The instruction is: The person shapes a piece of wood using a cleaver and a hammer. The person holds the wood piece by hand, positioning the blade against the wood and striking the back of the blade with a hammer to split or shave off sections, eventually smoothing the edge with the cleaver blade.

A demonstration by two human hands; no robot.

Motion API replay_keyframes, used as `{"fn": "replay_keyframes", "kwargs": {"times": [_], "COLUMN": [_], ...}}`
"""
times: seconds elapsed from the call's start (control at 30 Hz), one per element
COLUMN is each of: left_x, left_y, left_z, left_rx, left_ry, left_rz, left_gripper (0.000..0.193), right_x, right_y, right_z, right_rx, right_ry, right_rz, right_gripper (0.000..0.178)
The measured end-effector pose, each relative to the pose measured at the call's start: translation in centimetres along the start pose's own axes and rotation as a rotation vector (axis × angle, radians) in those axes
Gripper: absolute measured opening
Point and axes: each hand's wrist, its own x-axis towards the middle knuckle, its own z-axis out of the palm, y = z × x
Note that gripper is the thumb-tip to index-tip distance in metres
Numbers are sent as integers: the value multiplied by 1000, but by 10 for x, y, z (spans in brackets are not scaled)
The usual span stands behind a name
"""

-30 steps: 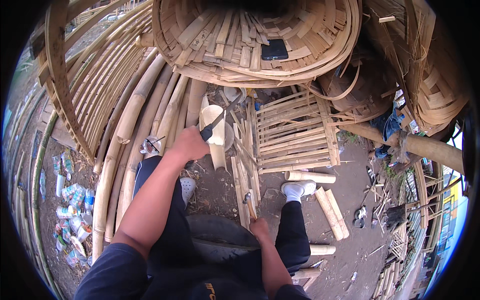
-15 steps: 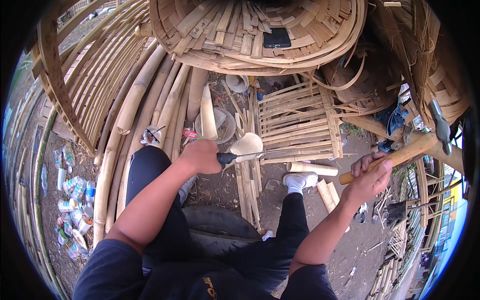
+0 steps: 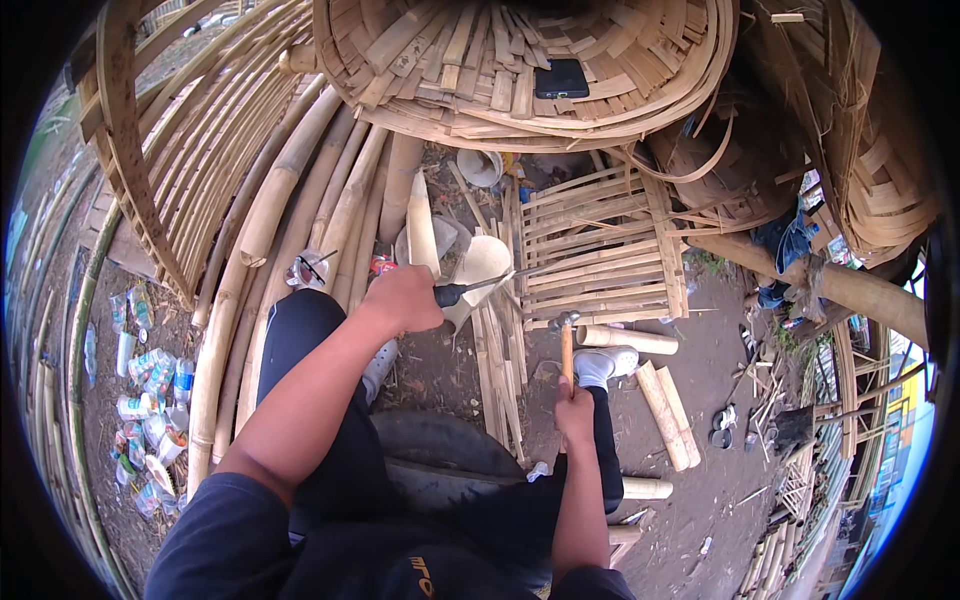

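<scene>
Presently, right hand grip wraps hammer handle, head toward 12 o'clock. Left hand at 10 o'clock from right, grip closed round black handle of knife, blade pointing between 2 and 3. Pale hollow bamboo piece at 2 o'clock from left hand, blade across it; contact unclear. Slatted bamboo rack at piece's 3 o'clock. Farther, woven basket at 12, black phone on it.

Black-handled knife across pale bamboo; hammer apart
</scene>
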Motion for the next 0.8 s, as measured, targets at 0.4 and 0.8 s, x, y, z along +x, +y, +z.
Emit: {"fn": "replay_keyframes", "kwargs": {"times": [0.4, 0.8], "left_x": [-6, 24], "left_y": [6, -9], "left_z": [2, 16], "left_rx": [54, -72], "left_ry": [-52, 78], "left_rz": [65, -28], "left_gripper": [34, 30], "right_x": [-18, -21], "right_y": [-183, 36], "right_z": [-149, 56], "right_rx": [925, -74], "right_ry": [571, -150], "right_rz": [-1050, 214], "right_gripper": [42, 48]}}
